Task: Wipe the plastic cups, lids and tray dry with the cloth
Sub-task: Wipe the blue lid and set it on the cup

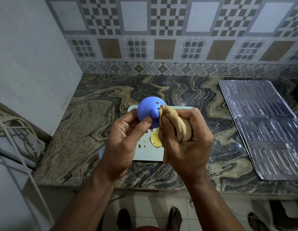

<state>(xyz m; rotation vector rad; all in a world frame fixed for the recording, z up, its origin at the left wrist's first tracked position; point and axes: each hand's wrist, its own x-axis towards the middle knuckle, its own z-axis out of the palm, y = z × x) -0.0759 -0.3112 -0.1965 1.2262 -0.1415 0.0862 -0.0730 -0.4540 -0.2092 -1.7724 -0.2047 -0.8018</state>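
My left hand (126, 135) grips a round blue plastic lid (149, 112) with a small spout, raised above the counter. My right hand (186, 137) is closed around a bunched tan cloth (178, 124), whose tip presses against the lid beside the spout. A brown droplet sits on the lid's top. Below both hands lies a pale blue-white tray (150, 154) with brown spots on it and a yellow round lid (155, 140), partly hidden by my right hand. No cups show; my hands cover much of the tray.
The tray rests on a marbled stone counter (95, 130). A ridged metal sheet (261, 124) lies at the right. White cables (20, 130) hang at the left beside a wall. Tiled wall behind. Feet in sandals show on the floor below.
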